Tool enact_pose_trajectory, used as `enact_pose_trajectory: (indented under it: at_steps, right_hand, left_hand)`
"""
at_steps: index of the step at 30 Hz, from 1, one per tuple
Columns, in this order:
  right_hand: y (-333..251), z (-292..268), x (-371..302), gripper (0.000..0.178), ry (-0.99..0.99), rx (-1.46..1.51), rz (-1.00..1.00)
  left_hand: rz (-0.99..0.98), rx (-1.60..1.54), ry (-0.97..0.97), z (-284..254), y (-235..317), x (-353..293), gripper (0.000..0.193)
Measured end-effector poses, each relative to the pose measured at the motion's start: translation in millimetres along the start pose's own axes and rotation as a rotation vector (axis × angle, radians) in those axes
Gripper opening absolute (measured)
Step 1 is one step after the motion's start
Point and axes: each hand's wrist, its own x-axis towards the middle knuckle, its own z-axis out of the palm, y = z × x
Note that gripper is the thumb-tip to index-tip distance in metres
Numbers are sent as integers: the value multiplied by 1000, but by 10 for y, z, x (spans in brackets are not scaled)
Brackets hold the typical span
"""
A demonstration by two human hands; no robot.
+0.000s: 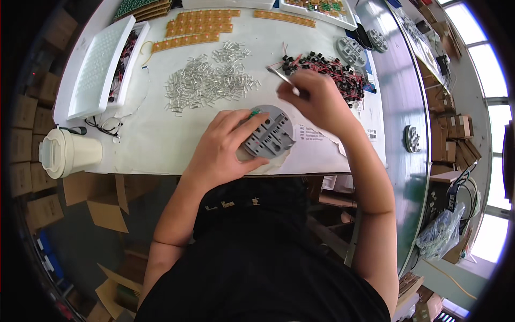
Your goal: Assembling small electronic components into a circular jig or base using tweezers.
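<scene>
My left hand (222, 142) is closed around a round grey plastic housing (273, 134) at the table's front edge. Its thumb and fingers grip the rim, and a bit of green circuit board (254, 113) shows beside the fingertips. The housing's face has raised ribs, slots and dark holes. Above and to the right, my right hand (316, 96) pinches slim silver tweezers (282, 77), whose tips point to the upper left, apart from the housing. Just beyond that hand lies a heap of small black parts with red and black wires (343, 80).
Loose small silvery cylinders (206, 80) spread across the middle. Orange circuit board strips (198, 27) lie behind them. White foam trays (102, 70) stand at left, near a cream lidded cup (72, 153). More grey housings (351, 51) sit at the back right; another (412, 138) rests on the green surface.
</scene>
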Motion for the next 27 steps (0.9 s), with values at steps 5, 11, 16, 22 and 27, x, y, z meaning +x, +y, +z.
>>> enact_pose_trajectory:
  at_steps: [5,11,16,22,27]
  right_hand:
    - [300,313,595,19,-127,-99,15]
    - [226,318,600,19,-199,-119,164]
    - [-18,84,213,16,-61,82,295]
    - [-87,49,-249,14,-42,303,507]
    - [-40,186,-330,16,-2,339,546]
  left_hand:
    - [-53,-86,-2,38,58,16,89]
    - [-54,-68,-14,2,39,36,88]
    - [-39,-78,41,54,58,109,93]
    - [3,-103,17,139,51,151,99]
    - [-110,-51,51,284,163,79,101]
